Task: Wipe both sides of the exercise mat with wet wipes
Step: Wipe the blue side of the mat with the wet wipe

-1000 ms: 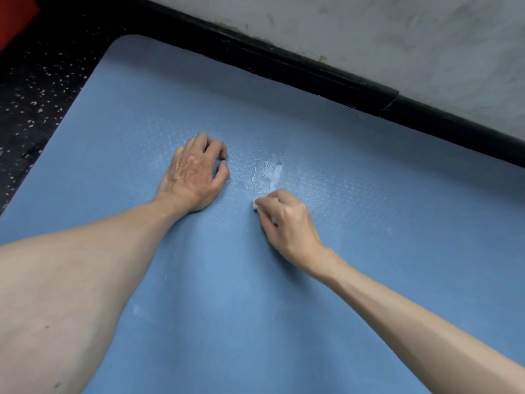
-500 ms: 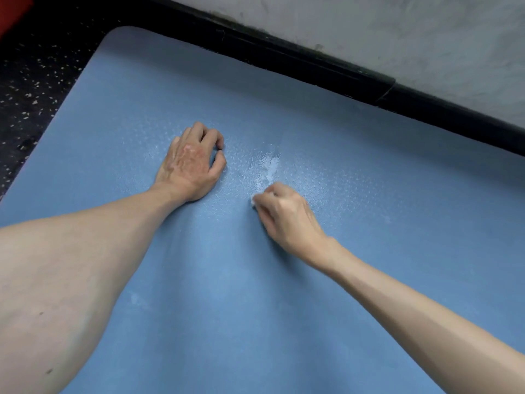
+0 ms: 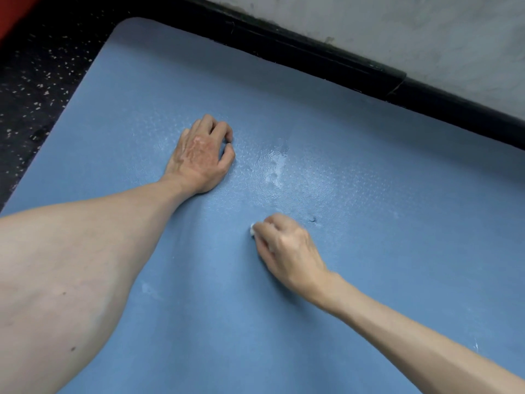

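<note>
Blue mat (image 3: 397,265): 1 | wipe (image 3: 251,231): 1, right hand (image 3: 287,251) | left hand (image 3: 201,157) curled

One blue exercise mat (image 3: 383,172), two hands (image 3: 203,157) (image 3: 287,248), one white wet wipe (image 3: 251,231), one wet streak (image 3: 277,166).

I can read no text, brand, number or sign here, on the mat (image 3: 369,265) or anywhere else in view.
</note>
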`<state>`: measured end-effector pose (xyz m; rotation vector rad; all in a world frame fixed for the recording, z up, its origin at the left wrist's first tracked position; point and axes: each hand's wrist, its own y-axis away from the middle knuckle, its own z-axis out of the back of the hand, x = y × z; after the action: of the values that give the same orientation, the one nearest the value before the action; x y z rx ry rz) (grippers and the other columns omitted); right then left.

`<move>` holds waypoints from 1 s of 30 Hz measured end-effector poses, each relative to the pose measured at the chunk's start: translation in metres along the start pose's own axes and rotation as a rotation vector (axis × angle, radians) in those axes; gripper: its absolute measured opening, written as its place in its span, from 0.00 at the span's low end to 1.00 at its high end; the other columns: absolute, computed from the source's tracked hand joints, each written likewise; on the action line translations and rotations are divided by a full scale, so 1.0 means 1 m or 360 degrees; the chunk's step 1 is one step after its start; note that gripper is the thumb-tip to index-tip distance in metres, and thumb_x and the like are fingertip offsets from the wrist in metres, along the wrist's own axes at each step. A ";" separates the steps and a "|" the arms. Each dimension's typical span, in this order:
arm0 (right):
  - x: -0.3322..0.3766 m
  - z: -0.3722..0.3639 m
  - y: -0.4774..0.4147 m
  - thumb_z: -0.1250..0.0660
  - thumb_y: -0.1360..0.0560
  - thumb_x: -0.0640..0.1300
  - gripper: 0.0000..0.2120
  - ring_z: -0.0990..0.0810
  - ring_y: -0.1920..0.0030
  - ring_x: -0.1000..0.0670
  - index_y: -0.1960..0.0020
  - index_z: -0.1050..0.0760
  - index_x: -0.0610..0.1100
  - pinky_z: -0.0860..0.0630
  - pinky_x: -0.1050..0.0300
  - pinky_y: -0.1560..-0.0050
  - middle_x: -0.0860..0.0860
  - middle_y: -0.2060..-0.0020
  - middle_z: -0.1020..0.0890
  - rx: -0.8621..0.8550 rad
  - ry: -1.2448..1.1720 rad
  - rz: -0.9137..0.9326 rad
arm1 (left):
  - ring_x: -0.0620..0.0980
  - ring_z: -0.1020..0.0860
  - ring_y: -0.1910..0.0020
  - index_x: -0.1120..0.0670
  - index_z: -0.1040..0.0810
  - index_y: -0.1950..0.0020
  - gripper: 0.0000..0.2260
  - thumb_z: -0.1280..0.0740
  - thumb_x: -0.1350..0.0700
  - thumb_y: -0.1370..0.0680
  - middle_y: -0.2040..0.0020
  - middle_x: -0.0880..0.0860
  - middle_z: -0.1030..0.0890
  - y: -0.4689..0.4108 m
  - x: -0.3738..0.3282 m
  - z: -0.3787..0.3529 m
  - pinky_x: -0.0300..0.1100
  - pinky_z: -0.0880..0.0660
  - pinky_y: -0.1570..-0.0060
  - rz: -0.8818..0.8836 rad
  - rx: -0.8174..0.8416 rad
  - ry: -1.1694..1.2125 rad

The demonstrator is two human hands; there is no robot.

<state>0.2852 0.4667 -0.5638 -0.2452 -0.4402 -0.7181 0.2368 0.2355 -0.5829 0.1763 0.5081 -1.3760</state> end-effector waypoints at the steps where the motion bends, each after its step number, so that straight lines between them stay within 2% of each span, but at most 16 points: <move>1: 0.011 -0.003 0.017 0.39 0.22 0.40 0.07 0.25 0.65 0.40 0.56 0.26 0.37 0.25 0.50 0.69 0.43 0.61 0.25 0.0106 -0.0065 0.0055 | 0.55 0.28 0.51 0.54 0.26 0.47 0.07 0.39 0.54 0.22 0.50 0.54 0.28 0.000 0.000 0.000 0.49 0.32 0.48 0.0000 0.0004 -0.0003; 3: 0.026 -0.003 0.044 0.38 0.23 0.40 0.05 0.25 0.63 0.41 0.54 0.26 0.39 0.24 0.51 0.68 0.44 0.60 0.25 0.0308 -0.0175 0.0185 | 0.54 0.29 0.51 0.54 0.26 0.47 0.07 0.39 0.54 0.22 0.50 0.53 0.29 0.000 -0.001 -0.001 0.48 0.33 0.48 -0.0001 0.0010 -0.0013; 5: 0.023 -0.001 0.035 0.38 0.23 0.41 0.05 0.25 0.63 0.42 0.55 0.27 0.40 0.25 0.51 0.69 0.45 0.61 0.25 0.0331 -0.0179 0.0180 | 0.54 0.29 0.50 0.54 0.26 0.47 0.07 0.39 0.54 0.22 0.49 0.53 0.29 0.000 -0.001 -0.001 0.47 0.34 0.49 -0.0007 0.0009 -0.0014; 8: 0.010 0.000 0.000 0.41 0.24 0.43 0.09 0.25 0.65 0.40 0.57 0.27 0.38 0.26 0.51 0.69 0.44 0.65 0.26 0.0008 -0.0067 -0.0030 | 0.55 0.29 0.50 0.54 0.26 0.47 0.07 0.39 0.54 0.22 0.49 0.54 0.29 0.000 0.000 -0.001 0.47 0.34 0.48 -0.0002 0.0000 -0.0007; 10: 0.017 -0.006 0.003 0.41 0.25 0.42 0.09 0.26 0.66 0.41 0.57 0.26 0.38 0.28 0.53 0.68 0.45 0.65 0.26 -0.0071 -0.0076 -0.0053 | 0.55 0.29 0.50 0.54 0.26 0.47 0.07 0.39 0.54 0.22 0.49 0.54 0.28 0.000 0.000 0.000 0.47 0.34 0.48 0.0003 0.0004 -0.0011; 12: 0.035 -0.015 0.034 0.41 0.24 0.41 0.09 0.26 0.65 0.43 0.57 0.25 0.38 0.30 0.53 0.67 0.45 0.64 0.26 0.0038 -0.0151 0.0021 | 0.54 0.29 0.50 0.54 0.26 0.46 0.07 0.40 0.54 0.22 0.49 0.54 0.29 0.000 -0.001 0.000 0.48 0.33 0.47 0.0001 0.0018 -0.0011; 14: 0.050 -0.017 0.063 0.41 0.23 0.40 0.06 0.27 0.64 0.44 0.55 0.26 0.40 0.29 0.55 0.68 0.46 0.62 0.26 0.0257 -0.0265 0.0136 | 0.54 0.29 0.50 0.54 0.26 0.46 0.07 0.40 0.54 0.22 0.49 0.54 0.29 0.000 -0.001 -0.001 0.48 0.34 0.47 0.0003 0.0020 -0.0012; 16: 0.047 -0.015 0.058 0.41 0.23 0.40 0.02 0.27 0.64 0.43 0.53 0.29 0.42 0.29 0.56 0.69 0.45 0.62 0.27 0.0359 -0.0309 0.0189 | 0.54 0.29 0.50 0.54 0.26 0.46 0.07 0.40 0.54 0.22 0.49 0.54 0.29 0.000 -0.002 -0.001 0.48 0.34 0.47 0.0003 0.0018 -0.0009; 19: 0.026 -0.010 0.010 0.42 0.24 0.42 0.08 0.26 0.66 0.41 0.57 0.28 0.40 0.28 0.54 0.69 0.44 0.64 0.26 0.0063 -0.0175 -0.0025 | 0.55 0.29 0.49 0.54 0.26 0.46 0.07 0.40 0.54 0.22 0.48 0.54 0.29 0.000 0.000 -0.001 0.49 0.33 0.46 0.0004 0.0011 -0.0002; 21: 0.024 -0.013 0.002 0.39 0.25 0.39 0.06 0.26 0.66 0.41 0.57 0.26 0.39 0.27 0.53 0.68 0.44 0.64 0.26 -0.0071 -0.0125 -0.0106 | 0.55 0.29 0.50 0.54 0.26 0.46 0.07 0.40 0.54 0.22 0.49 0.54 0.28 0.000 0.001 -0.001 0.48 0.33 0.47 -0.0002 0.0008 -0.0005; 23: 0.040 -0.019 0.031 0.39 0.25 0.37 0.02 0.28 0.65 0.42 0.55 0.28 0.39 0.26 0.52 0.69 0.44 0.63 0.27 0.0088 -0.0171 0.0020 | 0.54 0.29 0.50 0.54 0.26 0.46 0.07 0.40 0.54 0.22 0.49 0.54 0.28 0.000 0.001 -0.001 0.48 0.33 0.47 -0.0010 0.0002 -0.0009; 25: 0.062 -0.018 0.073 0.43 0.23 0.39 0.05 0.29 0.62 0.43 0.51 0.29 0.39 0.26 0.54 0.65 0.42 0.59 0.28 0.0454 -0.0322 0.0161 | 0.54 0.29 0.50 0.54 0.27 0.47 0.07 0.40 0.54 0.22 0.49 0.53 0.29 0.000 0.001 -0.001 0.48 0.33 0.47 -0.0014 0.0000 -0.0010; 27: 0.069 -0.012 0.088 0.40 0.24 0.35 0.05 0.30 0.61 0.44 0.49 0.29 0.38 0.30 0.55 0.64 0.41 0.56 0.28 0.0702 -0.0334 0.0289 | 0.54 0.29 0.50 0.54 0.27 0.46 0.07 0.40 0.54 0.22 0.49 0.53 0.29 0.000 0.000 -0.002 0.48 0.33 0.47 -0.0015 0.0004 -0.0013; 28: 0.066 -0.012 0.079 0.37 0.26 0.33 0.06 0.29 0.62 0.43 0.50 0.30 0.39 0.29 0.55 0.67 0.42 0.57 0.28 0.0732 -0.0309 0.0298 | 0.54 0.29 0.50 0.54 0.27 0.46 0.07 0.40 0.54 0.22 0.49 0.54 0.29 0.000 0.000 -0.002 0.47 0.34 0.47 -0.0014 0.0005 -0.0014; 30: 0.056 -0.017 0.042 0.37 0.26 0.36 0.04 0.28 0.64 0.41 0.54 0.32 0.40 0.27 0.53 0.70 0.42 0.60 0.27 0.0495 -0.0297 0.0168 | 0.54 0.29 0.50 0.54 0.27 0.46 0.07 0.40 0.54 0.22 0.49 0.54 0.29 0.001 0.001 -0.002 0.47 0.34 0.48 -0.0012 0.0002 -0.0015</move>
<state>0.3562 0.4583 -0.5552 -0.0412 -0.7041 -0.5165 0.2369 0.2357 -0.5852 0.1692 0.5005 -1.3838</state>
